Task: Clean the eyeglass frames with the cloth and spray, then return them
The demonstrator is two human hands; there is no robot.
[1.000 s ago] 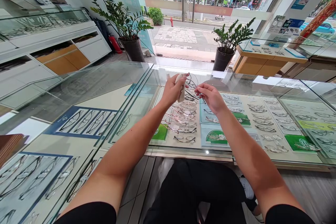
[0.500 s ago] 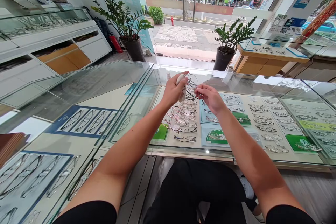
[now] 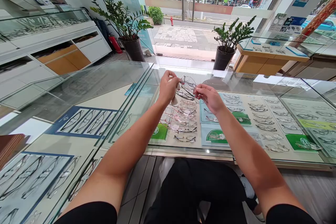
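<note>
While the left hand [image 3: 168, 87] clasps a pale cloth [image 3: 174, 98] and pinches one end of the glasses [image 3: 189, 84], held over the glass counter [image 3: 189, 152] near its far edge, the right hand [image 3: 208, 97] grips the other end.

Left potted plant [image 3: 126, 22], upright in dark pot [image 3: 133, 49]; red fire extinguisher [image 3: 114, 44], between that plant and white cabinet [image 3: 90, 48]; right potted plant [image 3: 224, 55], beside wood-fronted counter [image 3: 254, 64]; red hydrant [image 3: 171, 20], outdoors, beyond glass door [image 3: 212, 8]

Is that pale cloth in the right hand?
No, the left hand holds the pale cloth; the right hand holds the eyeglasses.
</note>
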